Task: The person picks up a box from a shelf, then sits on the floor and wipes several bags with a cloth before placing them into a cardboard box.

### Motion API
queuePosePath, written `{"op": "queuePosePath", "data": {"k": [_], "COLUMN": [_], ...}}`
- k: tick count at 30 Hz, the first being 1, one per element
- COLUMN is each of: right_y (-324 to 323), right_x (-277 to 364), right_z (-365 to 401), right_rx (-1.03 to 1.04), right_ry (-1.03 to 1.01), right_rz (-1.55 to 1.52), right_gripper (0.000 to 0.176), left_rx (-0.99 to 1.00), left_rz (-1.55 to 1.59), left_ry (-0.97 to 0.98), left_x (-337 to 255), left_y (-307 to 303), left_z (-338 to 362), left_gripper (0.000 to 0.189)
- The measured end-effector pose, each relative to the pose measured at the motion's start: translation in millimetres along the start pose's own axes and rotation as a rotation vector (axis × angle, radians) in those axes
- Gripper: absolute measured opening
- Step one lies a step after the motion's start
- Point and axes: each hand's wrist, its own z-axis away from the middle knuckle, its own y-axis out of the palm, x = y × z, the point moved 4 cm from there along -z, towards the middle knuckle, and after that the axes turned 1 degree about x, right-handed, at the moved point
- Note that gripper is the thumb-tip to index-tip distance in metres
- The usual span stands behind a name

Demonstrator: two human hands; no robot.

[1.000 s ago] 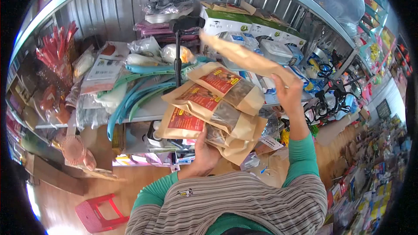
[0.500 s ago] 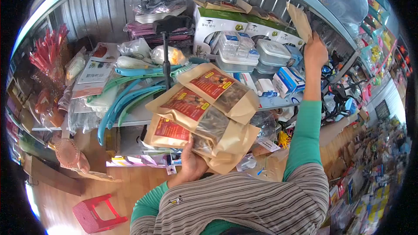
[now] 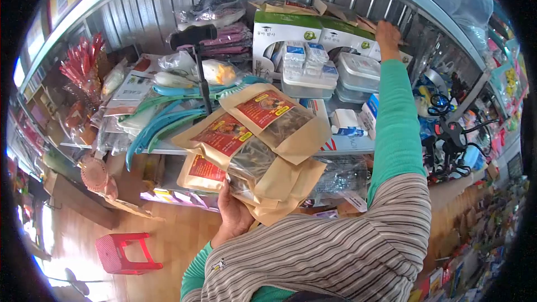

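My left hand (image 3: 235, 212) grips several kraft paper pouches by their lower left side, its thumb on top. The top pouch (image 3: 271, 114) has a red label and a clear window showing dark dried contents; other pouches fan out beneath it. Far back on the shelf, my right hand (image 3: 387, 34) is closed at the edge of another brown pouch (image 3: 366, 23), over the white and green boxes (image 3: 347, 39). My fingers partly hide that pouch. More brown pouches (image 3: 291, 7) lie on top of the boxes.
Clear plastic containers (image 3: 358, 72) and small white boxes (image 3: 342, 118) stand on the shelf. Blue and green curved strips (image 3: 159, 126) hang over its front edge, near a black phone stand (image 3: 202, 72). A red stool (image 3: 126, 253) is on the floor.
My right hand has moved down and slightly left, bringing its pouch from raised upright to the tops of the boxes. My left hand still holds the stack, shifted slightly left in view.
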Motion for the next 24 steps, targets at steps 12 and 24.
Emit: {"op": "queuePosePath", "data": {"k": [12,24], "right_y": [34,-4], "right_x": [-70,-49], "right_z": [18,28], "right_rx": [-0.125,-0.119], "right_ry": [-0.011,0.017], "right_rz": [0.034,-0.086], "right_gripper": [0.034,0.047], "left_rx": [-0.087,-0.07], "left_rz": [-0.087,-0.082], "left_ry": [0.118,0.051], "left_x": [9,14], "left_y": [9,9], "left_z": [-5,-6], "left_gripper": [0.049,0.052]}}
